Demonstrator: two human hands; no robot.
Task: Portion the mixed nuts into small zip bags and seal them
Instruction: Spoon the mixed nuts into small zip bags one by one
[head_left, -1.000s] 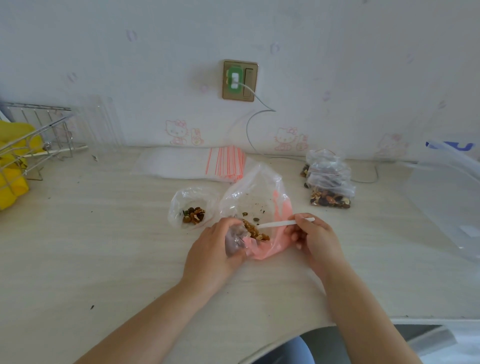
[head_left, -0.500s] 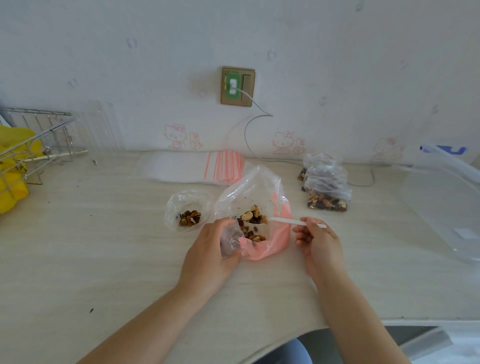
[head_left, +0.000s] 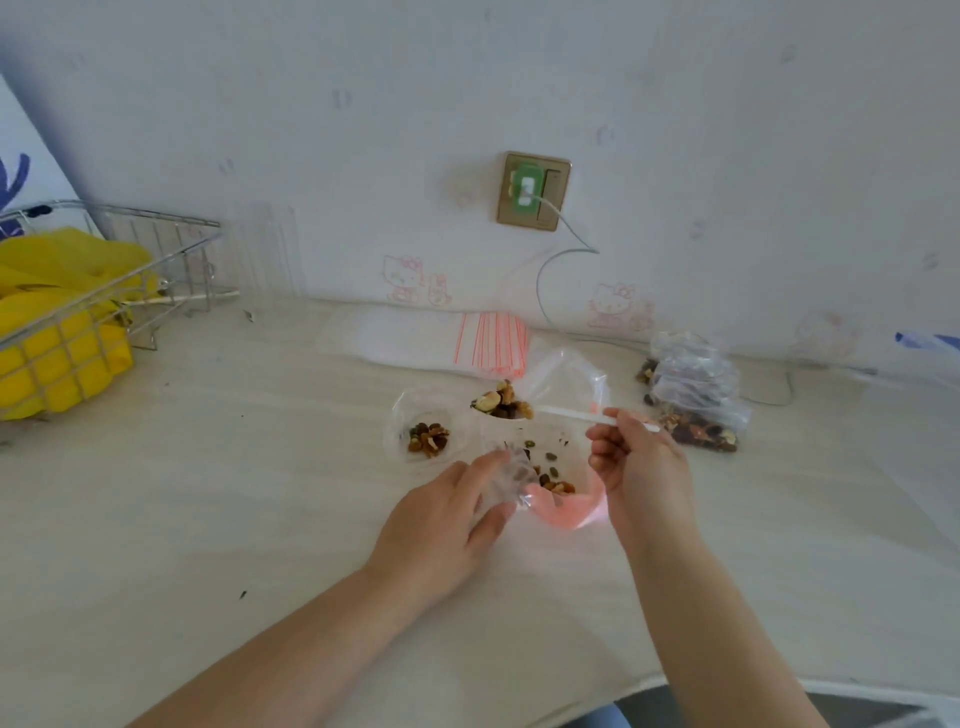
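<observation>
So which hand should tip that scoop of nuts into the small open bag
The right hand: it already holds the spoon, heaped with nuts, beside the small open bag. The left hand is holding the big bag.

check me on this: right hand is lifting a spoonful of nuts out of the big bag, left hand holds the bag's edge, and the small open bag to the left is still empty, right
Not quite. In the head view the small open bag already holds a little pile of nuts. The rest stands: the right hand holds the white spoon loaded with nuts above the big bag, and the left hand grips that bag's edge.
</observation>
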